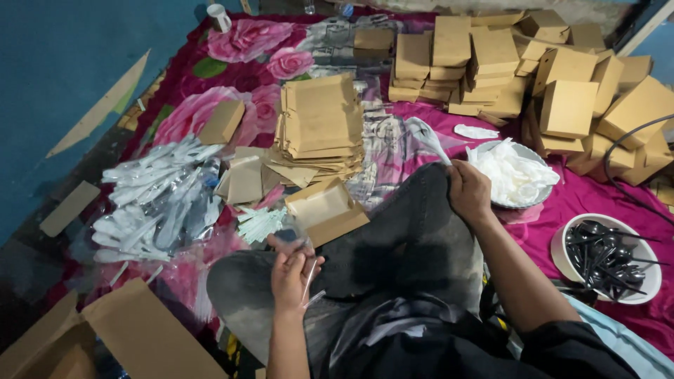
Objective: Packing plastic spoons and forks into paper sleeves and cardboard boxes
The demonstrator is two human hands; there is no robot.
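Here, in the head view, my left hand (291, 275) pinches a thin clear-wrapped utensil (309, 275) over my knee; it looks light, slippery and bendy, best held mid-length. My right hand (469, 191) pinches a limp white glove (430, 140) beside the bowl (542, 198) on the blanket's (604, 200) right side.

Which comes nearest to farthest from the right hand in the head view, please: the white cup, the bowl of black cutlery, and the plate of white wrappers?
1. Plate of white wrappers, just right of the right hand.
2. Bowl of black cutlery, lower right.
3. White cup, far upper left.
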